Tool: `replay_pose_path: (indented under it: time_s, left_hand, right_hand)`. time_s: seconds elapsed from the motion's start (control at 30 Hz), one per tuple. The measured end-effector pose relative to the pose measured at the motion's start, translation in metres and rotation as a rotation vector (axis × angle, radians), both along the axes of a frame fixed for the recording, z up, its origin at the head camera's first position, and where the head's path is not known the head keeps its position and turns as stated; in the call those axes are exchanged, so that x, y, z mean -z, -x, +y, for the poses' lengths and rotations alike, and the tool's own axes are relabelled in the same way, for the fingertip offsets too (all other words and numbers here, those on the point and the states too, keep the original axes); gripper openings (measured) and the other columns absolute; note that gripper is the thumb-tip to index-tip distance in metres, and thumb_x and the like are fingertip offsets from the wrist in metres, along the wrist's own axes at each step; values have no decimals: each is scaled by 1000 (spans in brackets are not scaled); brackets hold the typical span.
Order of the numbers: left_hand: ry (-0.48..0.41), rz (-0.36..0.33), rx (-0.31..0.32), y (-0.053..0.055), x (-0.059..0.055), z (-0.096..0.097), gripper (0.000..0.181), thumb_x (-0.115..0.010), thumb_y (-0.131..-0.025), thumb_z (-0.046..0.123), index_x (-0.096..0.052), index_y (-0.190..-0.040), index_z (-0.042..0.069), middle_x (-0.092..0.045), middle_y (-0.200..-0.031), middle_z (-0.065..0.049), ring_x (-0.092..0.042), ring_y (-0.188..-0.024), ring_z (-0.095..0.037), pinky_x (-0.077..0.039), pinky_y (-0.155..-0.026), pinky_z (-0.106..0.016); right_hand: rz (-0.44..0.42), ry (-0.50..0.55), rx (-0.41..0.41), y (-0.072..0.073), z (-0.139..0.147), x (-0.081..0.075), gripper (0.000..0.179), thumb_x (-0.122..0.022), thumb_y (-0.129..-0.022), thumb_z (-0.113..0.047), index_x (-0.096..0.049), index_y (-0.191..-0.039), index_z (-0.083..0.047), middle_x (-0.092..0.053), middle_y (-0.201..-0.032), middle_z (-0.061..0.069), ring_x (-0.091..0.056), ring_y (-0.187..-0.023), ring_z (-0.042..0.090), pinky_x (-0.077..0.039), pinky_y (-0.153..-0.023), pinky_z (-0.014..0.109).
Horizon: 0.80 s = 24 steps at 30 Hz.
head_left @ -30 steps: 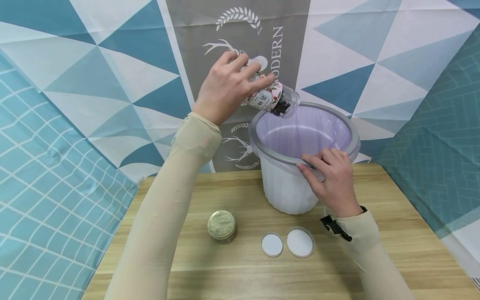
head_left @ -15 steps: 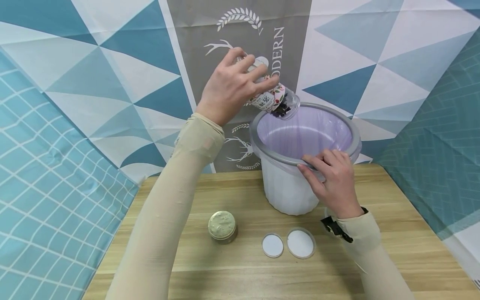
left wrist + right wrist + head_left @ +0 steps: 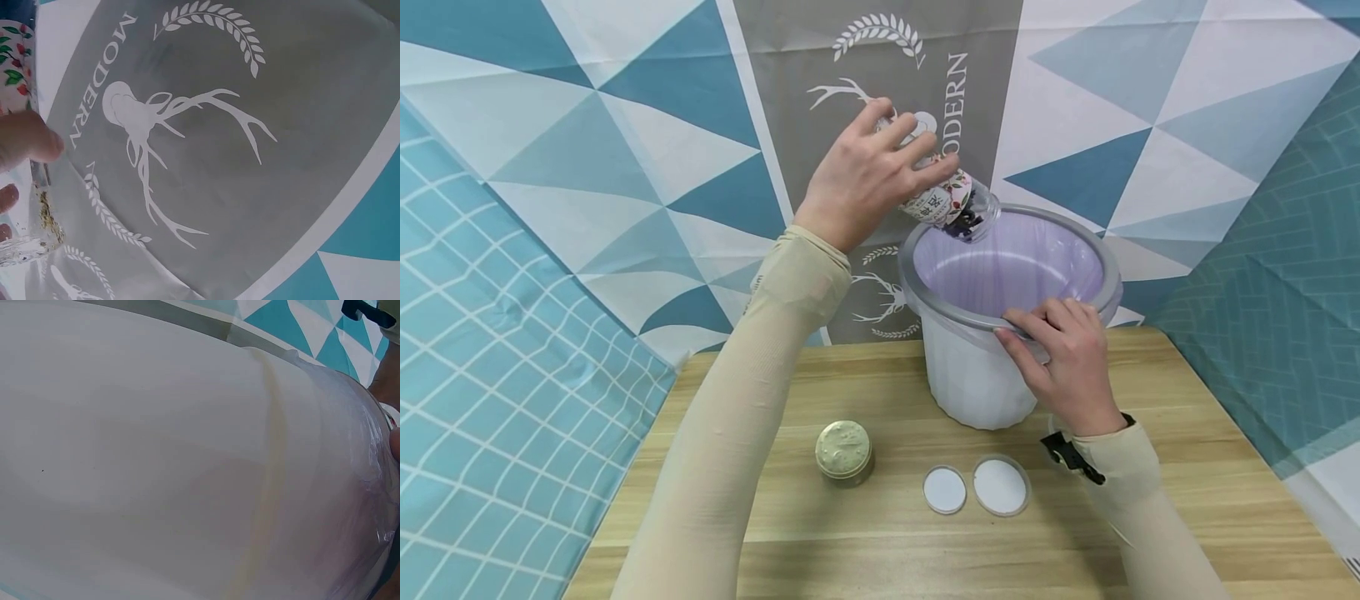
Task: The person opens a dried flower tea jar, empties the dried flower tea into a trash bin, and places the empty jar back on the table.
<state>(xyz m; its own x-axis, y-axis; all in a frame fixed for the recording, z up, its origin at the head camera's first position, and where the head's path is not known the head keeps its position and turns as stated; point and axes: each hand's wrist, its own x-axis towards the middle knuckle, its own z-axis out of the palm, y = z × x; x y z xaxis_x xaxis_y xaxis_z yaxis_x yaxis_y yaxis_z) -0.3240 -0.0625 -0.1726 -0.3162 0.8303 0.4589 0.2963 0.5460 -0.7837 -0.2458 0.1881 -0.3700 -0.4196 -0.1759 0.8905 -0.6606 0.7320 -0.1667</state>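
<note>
Head: curling the left hand (image 3: 874,171) closed round the jar (image 3: 942,202), tilted over the bin (image 3: 976,375), and pinching its rim (image 3: 953,310) with the right hand (image 3: 1070,358). Left wrist: adding yellowish crumbs (image 3: 47,215); right wrist: adding a yellowish band (image 3: 275,444) on the bin, unseen from the head. Since a second ago, dipping the jar slightly.
</note>
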Motion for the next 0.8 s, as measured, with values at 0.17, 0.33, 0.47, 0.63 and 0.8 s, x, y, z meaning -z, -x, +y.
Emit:
replay_pose_path:
  time_s: [0.17, 0.33, 0.47, 0.63, 0.8]
  left_hand:
    - [-38, -21, 41, 1, 0, 1, 59, -58, -98, -9, -62, -140, 32, -70, -126, -4, -61, -125, -26, -44, -113, -43]
    - [-54, -70, 36, 1, -1, 1, 54, -60, -99, -7, -63, -138, 30, -70, -129, -6, -62, -126, -28, -44, -112, -43]
    - [-57, -70, 29, 0, 0, 1, 53, -59, -99, -6, -63, -139, 29, -69, -131, -7, -62, -126, -28, -44, -112, -43]
    - [-64, -28, 53, -1, 1, 0, 53, -58, -98, -7, -65, -137, 28, -69, -128, -8, -62, -124, -28, -45, -111, -44]
    - [-71, -38, 73, -1, 1, 1, 48, -59, -99, -6, -67, -133, 27, -72, -125, -7, -64, -122, -27, -45, -111, -43]
  right_hand:
    - [-5, -4, 1, 1, 0, 0, 53, -54, -105, -51, -79, -99, -4, -58, -77, 11, -52, -74, 32, -36, -77, 49]
    - [-4, 2, -1, 1, -1, 1, 53, -55, -105, -51, -79, -99, -4, -58, -77, 11, -52, -74, 33, -36, -77, 49]
    - [0, 7, -3, 1, -2, 1, 53, -55, -105, -50, -79, -99, -4, -58, -77, 11, -51, -73, 32, -36, -76, 48]
    - [3, 8, -4, 1, -2, 1, 53, -55, -105, -50, -79, -99, -4, -58, -76, 11, -51, -72, 31, -36, -75, 48]
    - [-4, 0, -2, 0, -1, 0, 52, -56, -104, -50, -79, -99, -4, -59, -76, 11, -52, -72, 30, -36, -76, 48]
